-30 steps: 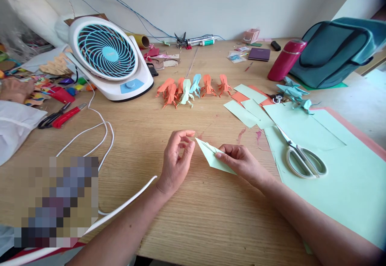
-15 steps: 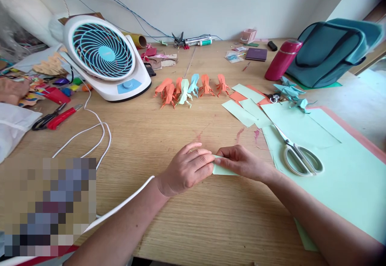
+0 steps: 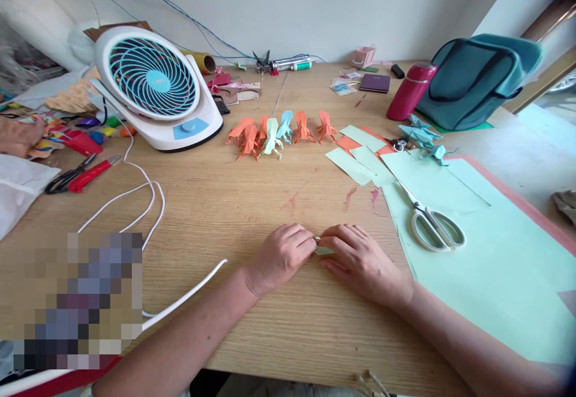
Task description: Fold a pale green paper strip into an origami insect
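Note:
My left hand (image 3: 281, 256) and my right hand (image 3: 360, 259) lie knuckles-up on the wooden table (image 3: 252, 193), fingertips meeting. Between them only a sliver of a folded mint-green paper (image 3: 323, 249) shows; the rest is hidden under my fingers. Both hands press down on it with fingers curled together. Farther back stands a row of folded orange, mint and blue paper figures (image 3: 279, 130).
White-handled scissors (image 3: 432, 223) rest on a big mint sheet (image 3: 495, 253) at right. Cut paper pieces (image 3: 360, 154), a red flask (image 3: 407, 92) and a teal bag (image 3: 477, 79) lie behind. A desk fan (image 3: 155, 88), white cable (image 3: 144, 199) and red-handled scissors (image 3: 78, 175) are at left.
The mint paper, held up and visible between my fingers a second ago, has been brought down flat on the table. Both hands closed over it and now cover almost all of it.

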Available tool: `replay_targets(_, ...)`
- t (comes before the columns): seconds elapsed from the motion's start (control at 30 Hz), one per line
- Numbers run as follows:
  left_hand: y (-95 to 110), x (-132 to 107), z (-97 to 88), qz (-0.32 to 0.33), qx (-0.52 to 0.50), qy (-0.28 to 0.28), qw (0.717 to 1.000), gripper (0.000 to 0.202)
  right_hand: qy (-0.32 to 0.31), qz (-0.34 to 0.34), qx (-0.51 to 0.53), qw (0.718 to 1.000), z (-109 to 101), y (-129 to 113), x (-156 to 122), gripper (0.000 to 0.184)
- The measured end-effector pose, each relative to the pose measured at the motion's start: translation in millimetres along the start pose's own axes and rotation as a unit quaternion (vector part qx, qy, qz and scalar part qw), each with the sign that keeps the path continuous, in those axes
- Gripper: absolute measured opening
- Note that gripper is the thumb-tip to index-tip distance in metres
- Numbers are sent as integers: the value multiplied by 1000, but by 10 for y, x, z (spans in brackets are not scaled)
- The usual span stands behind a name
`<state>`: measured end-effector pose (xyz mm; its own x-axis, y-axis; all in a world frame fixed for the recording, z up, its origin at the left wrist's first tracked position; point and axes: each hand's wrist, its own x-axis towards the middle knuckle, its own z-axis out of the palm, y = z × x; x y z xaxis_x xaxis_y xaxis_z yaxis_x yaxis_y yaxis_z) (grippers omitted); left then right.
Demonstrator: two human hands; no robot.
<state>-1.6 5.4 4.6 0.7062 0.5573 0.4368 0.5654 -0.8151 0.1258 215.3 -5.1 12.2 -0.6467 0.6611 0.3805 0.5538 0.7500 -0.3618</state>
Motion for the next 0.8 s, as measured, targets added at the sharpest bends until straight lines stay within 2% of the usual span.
replay_targets(0.17, 46, -79, -1, -4, -10, -3, 1000, 15, 1, -3, -13, 1000, 95, 22, 31, 16)
replay_targets(0.3, 87, -145, -32, -20, -28, -6, 999, 18, 1, -35, -43, 998, 90, 14, 42, 9)
replay_targets(0.47, 69, -203, -69, -19, -43, 0, 999, 20, 5, -65, -86, 994, 71, -21, 33, 13)
replay_targets(0.67, -4, -302, -111, 9, -27, -30, 999, 25, 1, -70, -98, 993, 77, -30, 29, 16)
replay_targets(0.8, -30, -336, -168, 34, -13, -62, 997, 30, -28, -78, -98, 992, 81, -31, 27, 18)
